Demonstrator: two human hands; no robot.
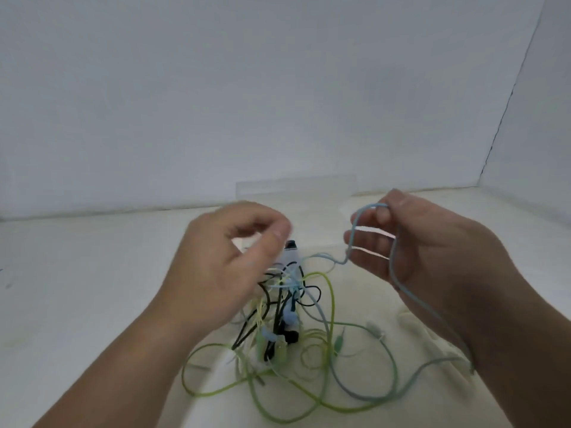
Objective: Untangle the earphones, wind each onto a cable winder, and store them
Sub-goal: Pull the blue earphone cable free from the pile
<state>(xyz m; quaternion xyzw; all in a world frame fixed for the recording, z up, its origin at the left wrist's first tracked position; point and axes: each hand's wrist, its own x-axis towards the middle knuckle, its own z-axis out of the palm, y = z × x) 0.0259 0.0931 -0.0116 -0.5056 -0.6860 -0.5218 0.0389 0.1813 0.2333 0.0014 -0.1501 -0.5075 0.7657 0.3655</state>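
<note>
My right hand [432, 251] pinches a loop of the light blue earphone cable [391, 264] between thumb and forefinger, and the cable trails down across my palm. My left hand [225, 261] is curled and blurred above the earphone tangle [290, 304]; I cannot tell whether it grips anything. The tangle of blue, black and green strands sits on the white table [77, 288] between my hands.

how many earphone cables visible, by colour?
4: blue cable held up by right hand; green cable looped nearest camera; black cable and pale yellow cable below left hand. More may be hidden.
</note>
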